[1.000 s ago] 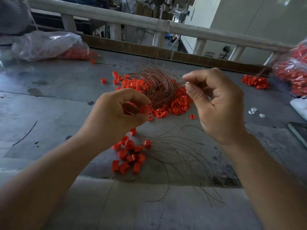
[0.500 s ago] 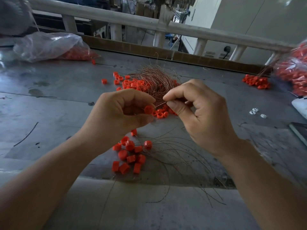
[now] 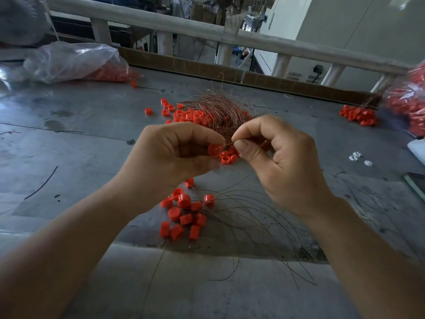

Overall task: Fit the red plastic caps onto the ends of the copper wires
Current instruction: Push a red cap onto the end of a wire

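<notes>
- Red caps (image 3: 184, 200): smooth plastic, slight sheen.
- Wire tangle (image 3: 218, 109): thin bare copper, glinting.
- Table (image 3: 92, 143): dull grey metal, scuffed, stained.
- Bag (image 3: 71, 59): crinkled, glossy clear plastic.
- Railing (image 3: 184, 26): rough, whitish.

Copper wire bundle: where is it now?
Head view: the copper wire bundle lies at centre, just behind the left hand and right hand, among loose red caps.

Red caps (image 3: 184, 216), copper-brown wire bundle (image 3: 215, 109), grey table (image 3: 80, 139), clear plastic bag (image 3: 71, 59), white rail (image 3: 184, 27)
</notes>
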Demonstrator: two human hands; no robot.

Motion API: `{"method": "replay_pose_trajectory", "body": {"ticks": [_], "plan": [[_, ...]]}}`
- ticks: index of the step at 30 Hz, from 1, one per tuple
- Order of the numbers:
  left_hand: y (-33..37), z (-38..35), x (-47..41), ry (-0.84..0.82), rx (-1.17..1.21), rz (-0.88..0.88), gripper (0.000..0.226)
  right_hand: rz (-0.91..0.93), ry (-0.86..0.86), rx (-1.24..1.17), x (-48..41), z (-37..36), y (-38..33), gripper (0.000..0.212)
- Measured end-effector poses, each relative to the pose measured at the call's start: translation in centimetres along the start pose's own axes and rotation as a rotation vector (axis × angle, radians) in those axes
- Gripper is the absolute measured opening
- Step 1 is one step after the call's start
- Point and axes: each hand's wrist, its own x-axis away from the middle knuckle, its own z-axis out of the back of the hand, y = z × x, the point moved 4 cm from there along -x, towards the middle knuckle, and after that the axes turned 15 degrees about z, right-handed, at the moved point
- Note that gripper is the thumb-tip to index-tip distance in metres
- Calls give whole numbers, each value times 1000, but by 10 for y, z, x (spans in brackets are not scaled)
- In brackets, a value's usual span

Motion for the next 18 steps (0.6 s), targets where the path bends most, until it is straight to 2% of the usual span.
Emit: {"method": "replay_pose_trajectory", "body": {"ticks": [6, 18], "plan": [[2, 0, 3, -28, 20, -32, 28, -17, -61, -1, 2, -6, 1, 5], [-2, 0, 0, -137, 102, 19, 38, 2, -78, 46, 1, -2, 4, 6]]}}
